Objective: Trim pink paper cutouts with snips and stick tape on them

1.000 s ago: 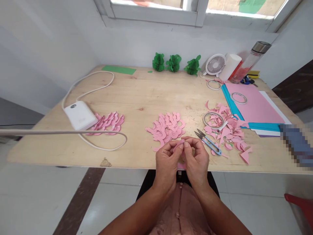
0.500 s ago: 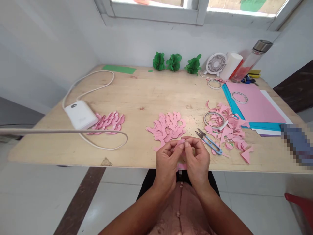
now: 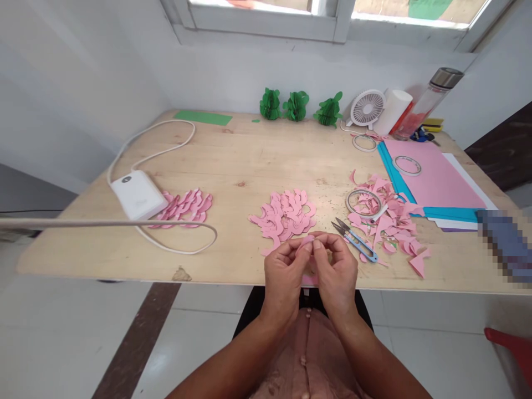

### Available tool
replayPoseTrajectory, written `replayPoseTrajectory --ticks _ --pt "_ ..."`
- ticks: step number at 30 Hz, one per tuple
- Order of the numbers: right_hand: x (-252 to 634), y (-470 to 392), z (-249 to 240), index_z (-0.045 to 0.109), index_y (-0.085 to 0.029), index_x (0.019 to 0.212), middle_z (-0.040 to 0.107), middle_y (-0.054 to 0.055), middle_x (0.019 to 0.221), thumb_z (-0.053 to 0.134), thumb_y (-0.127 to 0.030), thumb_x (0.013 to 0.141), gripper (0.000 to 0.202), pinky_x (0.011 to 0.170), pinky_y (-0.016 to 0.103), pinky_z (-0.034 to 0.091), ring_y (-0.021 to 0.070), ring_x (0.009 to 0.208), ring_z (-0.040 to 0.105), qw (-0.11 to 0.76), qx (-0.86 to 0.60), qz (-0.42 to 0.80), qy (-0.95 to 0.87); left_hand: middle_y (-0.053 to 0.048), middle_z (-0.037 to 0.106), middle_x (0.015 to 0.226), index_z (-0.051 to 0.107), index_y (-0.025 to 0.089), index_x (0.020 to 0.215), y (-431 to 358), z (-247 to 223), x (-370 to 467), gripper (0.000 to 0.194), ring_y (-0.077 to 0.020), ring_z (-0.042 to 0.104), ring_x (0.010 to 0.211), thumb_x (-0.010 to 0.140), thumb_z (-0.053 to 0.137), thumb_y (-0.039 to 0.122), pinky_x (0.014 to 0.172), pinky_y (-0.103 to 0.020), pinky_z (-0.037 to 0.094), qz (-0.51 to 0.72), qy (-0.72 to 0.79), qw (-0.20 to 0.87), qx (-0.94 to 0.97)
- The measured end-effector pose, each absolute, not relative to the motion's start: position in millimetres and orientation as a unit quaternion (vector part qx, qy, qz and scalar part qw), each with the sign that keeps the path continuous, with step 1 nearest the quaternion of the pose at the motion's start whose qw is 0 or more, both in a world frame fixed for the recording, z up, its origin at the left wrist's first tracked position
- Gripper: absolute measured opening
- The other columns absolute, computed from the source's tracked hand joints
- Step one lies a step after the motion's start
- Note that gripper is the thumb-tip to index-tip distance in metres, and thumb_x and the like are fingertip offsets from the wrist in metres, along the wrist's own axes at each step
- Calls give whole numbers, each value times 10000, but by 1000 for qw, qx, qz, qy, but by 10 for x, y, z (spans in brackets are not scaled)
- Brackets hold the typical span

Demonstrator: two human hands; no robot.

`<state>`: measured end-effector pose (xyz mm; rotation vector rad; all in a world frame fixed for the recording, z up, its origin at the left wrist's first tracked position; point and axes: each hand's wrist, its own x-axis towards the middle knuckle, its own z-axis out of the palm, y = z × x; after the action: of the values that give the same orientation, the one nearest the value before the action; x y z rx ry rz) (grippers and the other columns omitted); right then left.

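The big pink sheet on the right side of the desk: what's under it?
Blue paper shows along its left and near edges, white paper along its right, and a thin purple edge nearest. Whatever else lies beneath is covered.

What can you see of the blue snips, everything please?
The snips have dark, pointed, metal-looking blades, parted at the tips, and a light-blue handle. They lie on the table close beside the right hand, blades pointing away and leftward; pink scraps lie around the handle, some seemingly touching it.
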<state>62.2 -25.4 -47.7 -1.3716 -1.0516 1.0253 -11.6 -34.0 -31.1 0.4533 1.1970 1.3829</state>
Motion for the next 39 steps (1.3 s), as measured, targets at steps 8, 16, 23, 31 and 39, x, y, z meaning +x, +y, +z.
replayPoseTrajectory --ticks 8,16,23,31,39 --pt "637 -254 -450 595 -177 806 635 28 806 574 -309 789 135 730 308 463 168 764 583 529 -579 428 -449 -17 679 663 699 135 717 -320 -292 -117 138 -114 593 601 639 726 245 592 -212 466 598 522 572 205" --pt "660 -255 -421 604 -181 790 636 23 780 564 -298 790 124 728 312 454 171 757 582 520 -578 424 -464 12 620 570 693 136 667 -302 -306 -123 94 -92 530 521 627 700 221 519 -193 426 597 548 541 226" --pt "691 -256 -426 616 -180 820 658 36 827 566 -297 797 129 760 327 453 183 810 596 525 -580 416 -464 16 606 579 694 137 675 -316 -283 -155 84 -77 498 516 645 692 216 481 -173 392 591 558 532 235" --pt "743 -239 -371 622 -184 858 658 31 797 561 -300 810 140 726 309 457 180 811 595 512 -552 449 -482 11 638 594 706 142 691 -319 -259 -160 79 -80 512 520 644 693 204 501 -180 403 580 547 555 237" --pt "727 -229 -384 595 -182 786 643 16 780 590 -291 795 109 700 285 458 150 740 583 512 -550 472 -461 3 646 611 709 128 757 -338 -264 -173 151 -88 516 516 657 694 239 518 -201 414 549 545 585 243"
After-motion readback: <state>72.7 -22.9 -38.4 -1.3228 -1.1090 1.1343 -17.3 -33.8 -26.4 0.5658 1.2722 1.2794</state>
